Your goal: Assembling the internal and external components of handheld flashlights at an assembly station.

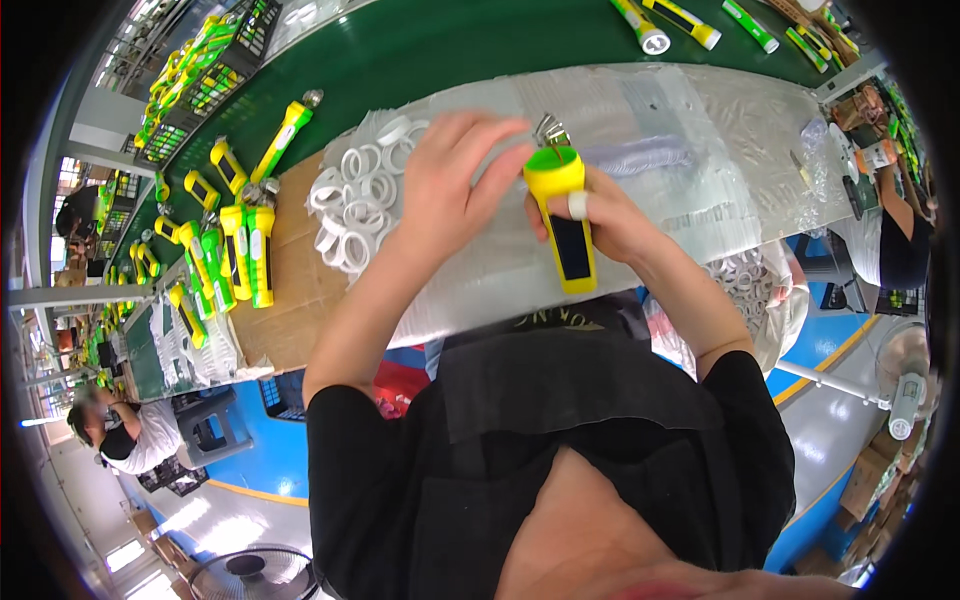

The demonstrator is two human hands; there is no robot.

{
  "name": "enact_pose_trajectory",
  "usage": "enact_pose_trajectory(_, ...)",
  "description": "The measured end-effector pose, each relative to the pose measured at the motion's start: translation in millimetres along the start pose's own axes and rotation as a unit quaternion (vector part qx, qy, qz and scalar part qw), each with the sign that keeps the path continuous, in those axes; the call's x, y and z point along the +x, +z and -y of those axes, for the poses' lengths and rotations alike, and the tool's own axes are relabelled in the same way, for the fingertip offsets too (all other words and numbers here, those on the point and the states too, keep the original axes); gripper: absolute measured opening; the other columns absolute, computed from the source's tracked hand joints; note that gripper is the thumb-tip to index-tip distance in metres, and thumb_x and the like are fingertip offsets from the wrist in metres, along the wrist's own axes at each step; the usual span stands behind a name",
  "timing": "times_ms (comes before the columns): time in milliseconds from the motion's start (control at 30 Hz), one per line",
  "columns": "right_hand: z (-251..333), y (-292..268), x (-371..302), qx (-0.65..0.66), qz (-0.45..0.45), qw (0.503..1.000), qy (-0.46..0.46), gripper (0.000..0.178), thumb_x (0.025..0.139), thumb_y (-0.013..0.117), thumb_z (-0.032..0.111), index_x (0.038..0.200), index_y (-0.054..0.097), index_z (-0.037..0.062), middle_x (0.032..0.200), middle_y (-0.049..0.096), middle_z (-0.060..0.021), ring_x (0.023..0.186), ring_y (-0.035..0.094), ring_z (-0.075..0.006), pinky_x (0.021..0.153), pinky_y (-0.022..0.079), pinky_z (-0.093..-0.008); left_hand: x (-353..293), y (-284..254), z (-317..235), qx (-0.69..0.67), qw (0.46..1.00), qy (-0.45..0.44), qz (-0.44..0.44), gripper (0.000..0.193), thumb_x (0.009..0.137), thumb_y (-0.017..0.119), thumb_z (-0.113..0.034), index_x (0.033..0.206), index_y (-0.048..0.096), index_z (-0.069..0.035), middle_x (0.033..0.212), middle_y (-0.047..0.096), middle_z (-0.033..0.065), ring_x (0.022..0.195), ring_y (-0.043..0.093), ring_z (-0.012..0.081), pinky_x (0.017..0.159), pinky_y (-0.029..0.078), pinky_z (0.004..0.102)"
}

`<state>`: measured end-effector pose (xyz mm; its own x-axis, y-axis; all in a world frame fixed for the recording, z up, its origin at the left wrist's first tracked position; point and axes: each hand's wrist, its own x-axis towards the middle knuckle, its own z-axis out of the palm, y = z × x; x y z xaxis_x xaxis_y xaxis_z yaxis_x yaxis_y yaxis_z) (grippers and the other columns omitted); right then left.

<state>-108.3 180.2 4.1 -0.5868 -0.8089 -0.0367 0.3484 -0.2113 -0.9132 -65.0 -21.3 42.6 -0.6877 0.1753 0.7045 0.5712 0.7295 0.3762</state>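
Note:
My right hand (612, 215) is closed round a yellow flashlight (572, 240) with a long dark panel, held upright over the bench. Its head shows a green inside, and a shiny metal part (551, 130) stands at that open end. A small white band (577, 206) shows at my right fingers. My left hand (455, 180) is raised beside the flashlight head, slightly blurred, with thumb and fingers apart and nothing visible between them. Left of it, many white plastic rings (352, 250) lie heaped on the plastic-covered worktop (460, 290).
Yellow and green flashlights (236, 255) stand and lie on cardboard (290, 310) at the left. A green conveyor belt (450, 50) runs behind, with more flashlights (680, 22) at the far right. A black crate (235, 55) holds flashlights. Clear plastic (640, 152) lies behind my right hand.

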Motion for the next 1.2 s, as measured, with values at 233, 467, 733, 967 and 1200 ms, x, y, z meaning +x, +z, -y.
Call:
enact_pose_trajectory(233, -18, 30, -30, -0.1, 0.159, 0.98, 0.069, 0.06, 0.086, 0.069, 0.042, 0.126, 0.046, 0.003, 0.091, 0.058, -0.0079, 0.077, 0.06, -0.0167, 0.068, 0.051, -0.0309, -24, -9, -6, -0.32, 0.849, -0.282, 0.31, 0.027, 0.101, 0.048, -0.017, 0.111, 0.07, -0.004, 0.116, 0.066, 0.01, 0.109, 0.06, 0.017, 0.092, 0.046, 0.0318)
enact_pose_trajectory(467, -27, 54, -32, -0.089, 0.075, 0.993, 0.028, 0.054, 0.093, 0.064, 0.033, 0.132, 0.041, 0.0036, 0.101, 0.06, -0.0087, 0.087, 0.062, -0.0164, 0.076, 0.052, -0.0322, -58, -6, -27, -0.274, 0.946, -0.17, 0.023, 0.042, 0.105, 0.038, -0.029, 0.101, 0.07, -0.002, 0.087, 0.058, 0.0076, 0.08, 0.056, 0.0166, 0.07, 0.044, 0.0288)
enact_pose_trajectory(733, -53, 55, -28, -0.019, -0.023, 0.998, -0.047, 0.046, 0.098, 0.059, 0.029, 0.133, 0.042, 0.0037, 0.102, 0.059, -0.009, 0.082, 0.062, -0.0165, 0.072, 0.051, -0.0305, -65, 11, -34, -0.235, 0.971, -0.047, 0.009, 0.043, 0.103, 0.035, -0.033, 0.101, 0.068, -0.006, 0.116, 0.063, 0.0125, 0.108, 0.057, 0.0312, 0.095, 0.037, 0.0425)
enact_pose_trajectory(967, -38, 32, -42, 0.099, -0.102, 0.988, -0.058, 0.039, 0.1, 0.053, 0.027, 0.132, 0.044, 0.0085, 0.095, 0.061, -0.0122, 0.081, 0.062, -0.0197, 0.073, 0.051, -0.0326, -51, 50, -17, -0.262, 0.949, -0.173, -0.02, 0.037, 0.095, 0.056, -0.029, 0.121, 0.06, -0.003, 0.128, 0.058, 0.014, 0.119, 0.052, 0.0335, 0.098, 0.039, 0.0427)
enact_pose_trajectory(1200, -29, 18, -52, 0.07, -0.127, 0.988, -0.057, 0.036, 0.099, 0.054, 0.025, 0.129, 0.047, 0.0058, 0.09, 0.061, -0.0121, 0.076, 0.06, -0.0189, 0.068, 0.049, -0.0317, -72, 83, 38, 0.012, 0.983, -0.15, 0.106, 0.054, 0.077, 0.076, -0.031, 0.123, 0.061, -0.006, 0.116, 0.059, 0.0131, 0.109, 0.054, 0.0318, 0.09, 0.043, 0.0418)
